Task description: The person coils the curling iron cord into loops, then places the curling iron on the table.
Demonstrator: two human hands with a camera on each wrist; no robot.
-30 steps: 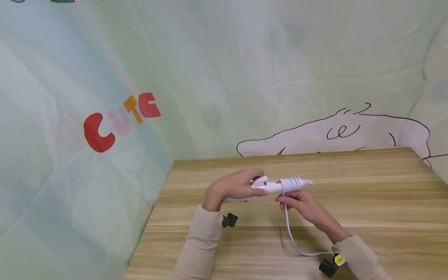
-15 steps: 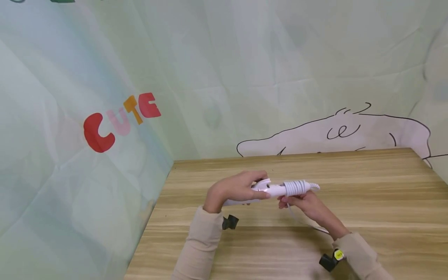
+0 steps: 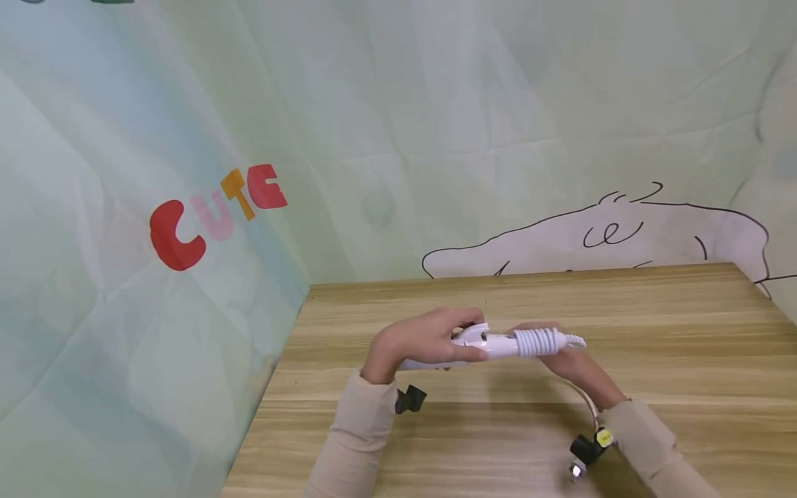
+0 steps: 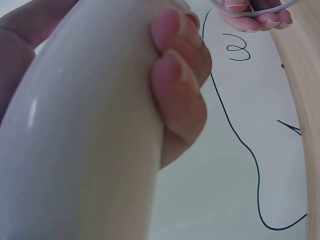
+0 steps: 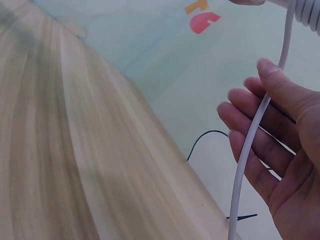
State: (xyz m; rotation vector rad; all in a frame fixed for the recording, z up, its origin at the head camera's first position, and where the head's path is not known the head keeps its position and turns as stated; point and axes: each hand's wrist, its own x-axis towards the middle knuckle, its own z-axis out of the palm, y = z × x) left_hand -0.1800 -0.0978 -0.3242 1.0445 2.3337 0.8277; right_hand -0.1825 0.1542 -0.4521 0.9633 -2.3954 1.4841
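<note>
A white hair styling iron (image 3: 500, 346) is held above the table, with pale cord turns (image 3: 537, 342) wound round its right end. My left hand (image 3: 429, 339) grips its body from above, thumb along the front near a raised lever (image 3: 476, 332). In the left wrist view, the fingers curl round the glossy white barrel (image 4: 85, 130). Behind the coiled end is my right hand (image 3: 569, 363), partly hidden. The right wrist view shows this hand (image 5: 280, 130) with the loose cord (image 5: 245, 155) running between thumb and curved fingers, up to the coil.
The wood-grain table (image 3: 386, 443) lies below both hands. A printed cloth wall (image 3: 373, 173) stands behind and to the left. Small black cameras (image 3: 585, 449) jut from the sleeves. A shiny metal end (image 3: 577, 472) hangs below the right camera, beside the cord.
My right hand has gone from the front of the iron to behind its coiled end, taking the cord along. The iron has shifted slightly right and down, still in my left hand.
</note>
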